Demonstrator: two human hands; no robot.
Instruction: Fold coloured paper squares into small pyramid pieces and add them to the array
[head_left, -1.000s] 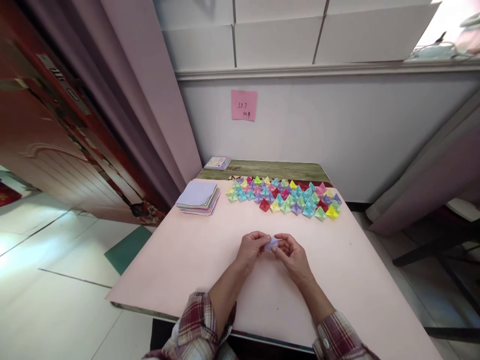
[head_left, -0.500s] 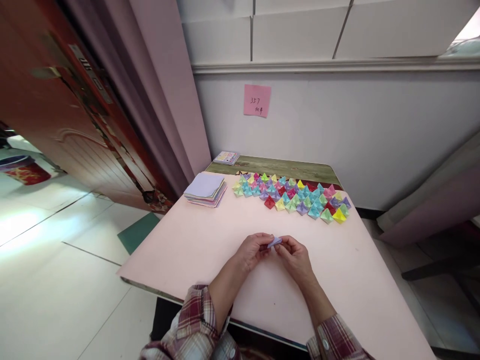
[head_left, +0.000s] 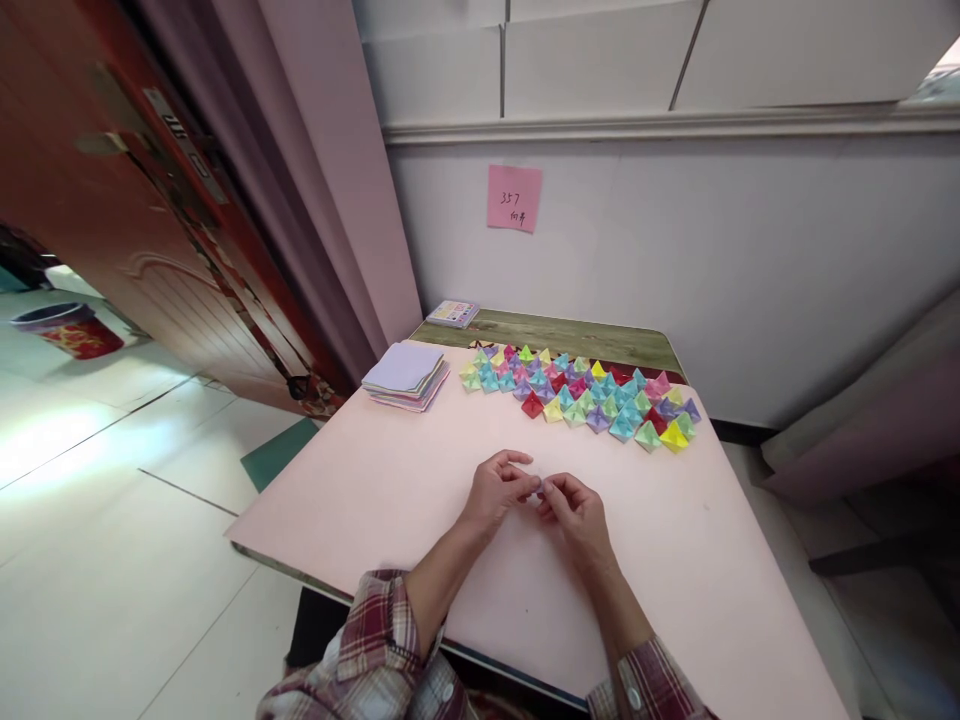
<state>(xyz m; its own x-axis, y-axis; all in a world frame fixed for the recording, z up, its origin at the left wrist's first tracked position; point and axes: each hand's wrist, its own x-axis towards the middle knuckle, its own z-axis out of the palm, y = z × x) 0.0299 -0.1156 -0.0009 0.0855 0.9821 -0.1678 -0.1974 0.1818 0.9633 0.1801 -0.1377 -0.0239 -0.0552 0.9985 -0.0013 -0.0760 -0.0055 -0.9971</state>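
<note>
Over the middle of the pink-covered table [head_left: 360, 480], my left hand [head_left: 496, 490] and my right hand [head_left: 576, 510] meet at the fingertips. Both pinch a small piece of folded lavender paper [head_left: 539, 487], mostly covered by the thumbs and fingers. My left index finger is stretched out above it. Beyond my hands, rows of small folded paper pieces [head_left: 598, 418] in many colours stand side by side. To their left lies a stack of square paper sheets [head_left: 405, 368], lavender on top.
A small printed packet [head_left: 453, 314] lies at the table's far left corner. On the wall is a pink note [head_left: 514, 198] with handwriting. A red door [head_left: 225, 290] and a purple curtain [head_left: 330, 160] stand at the left, with a patterned bin [head_left: 75, 332] on the floor.
The folded paper, a visible flat triangle before, is now mostly hidden between my fingertips. My left thumb has come forward onto it and the left index finger has lifted.
</note>
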